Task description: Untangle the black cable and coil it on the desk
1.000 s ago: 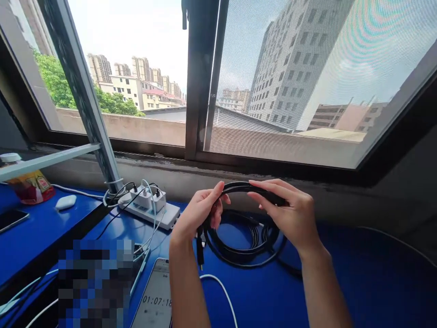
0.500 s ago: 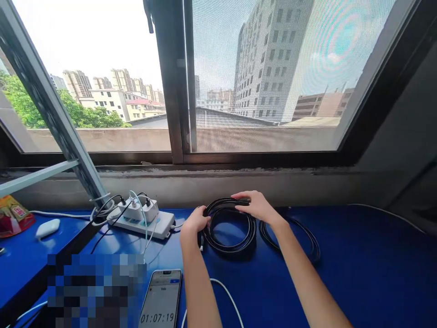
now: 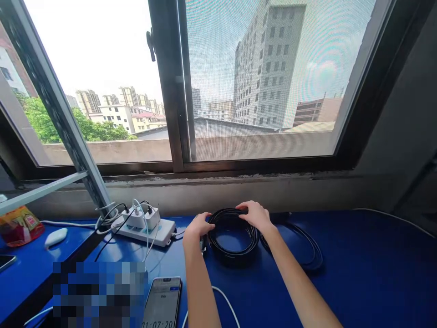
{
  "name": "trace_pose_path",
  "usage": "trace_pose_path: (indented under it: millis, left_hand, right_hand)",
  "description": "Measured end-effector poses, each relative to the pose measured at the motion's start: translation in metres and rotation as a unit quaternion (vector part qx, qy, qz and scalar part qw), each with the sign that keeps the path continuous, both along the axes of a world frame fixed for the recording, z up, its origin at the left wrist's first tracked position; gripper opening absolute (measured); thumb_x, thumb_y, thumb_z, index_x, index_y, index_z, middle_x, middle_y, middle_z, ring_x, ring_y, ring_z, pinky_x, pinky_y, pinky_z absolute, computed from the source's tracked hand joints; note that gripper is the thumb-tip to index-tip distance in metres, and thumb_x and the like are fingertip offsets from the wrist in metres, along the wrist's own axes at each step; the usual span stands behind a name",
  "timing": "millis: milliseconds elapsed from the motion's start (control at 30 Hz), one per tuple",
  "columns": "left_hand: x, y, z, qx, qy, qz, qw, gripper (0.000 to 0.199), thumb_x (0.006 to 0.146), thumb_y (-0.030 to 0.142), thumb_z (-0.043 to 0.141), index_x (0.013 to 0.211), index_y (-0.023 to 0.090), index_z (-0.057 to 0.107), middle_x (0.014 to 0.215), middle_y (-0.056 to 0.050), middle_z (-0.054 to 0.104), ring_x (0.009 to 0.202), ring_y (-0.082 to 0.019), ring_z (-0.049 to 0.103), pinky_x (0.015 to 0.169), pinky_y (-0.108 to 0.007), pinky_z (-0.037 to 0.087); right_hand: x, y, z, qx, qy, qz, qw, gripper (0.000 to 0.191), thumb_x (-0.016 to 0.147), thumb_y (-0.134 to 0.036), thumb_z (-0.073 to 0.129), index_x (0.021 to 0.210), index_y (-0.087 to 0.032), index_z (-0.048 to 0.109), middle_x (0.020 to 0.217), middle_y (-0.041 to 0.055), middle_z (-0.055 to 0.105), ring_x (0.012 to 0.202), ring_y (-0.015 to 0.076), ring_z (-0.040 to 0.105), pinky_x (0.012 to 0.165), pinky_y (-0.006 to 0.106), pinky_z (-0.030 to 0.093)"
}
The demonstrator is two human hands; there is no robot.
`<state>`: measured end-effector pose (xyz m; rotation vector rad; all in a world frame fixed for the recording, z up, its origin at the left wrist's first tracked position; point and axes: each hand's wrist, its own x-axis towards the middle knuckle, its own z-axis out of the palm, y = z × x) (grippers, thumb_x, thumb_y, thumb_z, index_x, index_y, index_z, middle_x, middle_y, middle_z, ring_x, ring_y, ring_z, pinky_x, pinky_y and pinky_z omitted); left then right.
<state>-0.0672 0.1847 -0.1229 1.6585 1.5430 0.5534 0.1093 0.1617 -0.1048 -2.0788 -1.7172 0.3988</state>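
A black cable wound in a round coil (image 3: 234, 251) is on the blue tabletop (image 3: 368, 273), below the window. My left hand (image 3: 198, 226) grips the left side of the coil between thumb and fingers. At the coil's upper right, my right hand (image 3: 256, 215) pinches the strands. A dark connector end shows beside my left wrist, partly hidden. Just right of the held coil, a second loop of black cable (image 3: 316, 248) lies on the table, partly covered by my right forearm.
A white power strip (image 3: 164, 232) with plugged-in adapters stands left of my hands. A phone (image 3: 162, 303) and a white cable (image 3: 227, 300) lie in front. A metal post (image 3: 64, 109), a white case (image 3: 55, 238) and a red-yellow bag (image 3: 22, 226) are at the left.
The camera view has tilted up, so the scene sits lower. My right hand has shifted slightly along the coil's top; both hands stay on the coil.
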Motion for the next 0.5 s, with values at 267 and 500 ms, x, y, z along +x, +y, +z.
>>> trace_pose_path:
  millis: [267, 500]
  left_hand:
    - [-0.004, -0.009, 0.006, -0.040, -0.049, 0.068, 0.996, 0.029, 0.071, 0.005, 0.052, 0.094, 0.021, 0.062, 0.055, 0.004, 0.051, 0.045, -0.012, 0.053, 0.047, -0.021, 0.044]
    - [-0.011, -0.017, 0.021, -0.006, 0.015, 0.120, 0.993, 0.016, 0.075, 0.016, 0.054, 0.088, 0.016, 0.064, 0.058, 0.001, 0.054, 0.050, -0.014, 0.055, 0.046, -0.021, 0.042]
  right_hand:
    - [-0.008, -0.001, -0.005, -0.036, -0.001, 0.024, 0.999, 0.019, 0.090, -0.015, 0.062, 0.109, -0.014, 0.062, 0.112, 0.0066, 0.059, 0.108, 0.0194, 0.055, 0.098, 0.041, 0.046]
    - [-0.009, 0.001, -0.010, -0.034, 0.028, 0.033, 0.998, 0.018, 0.092, -0.016, 0.060, 0.110, -0.014, 0.061, 0.115, 0.0071, 0.057, 0.109, 0.0197, 0.054, 0.098, 0.041, 0.046]
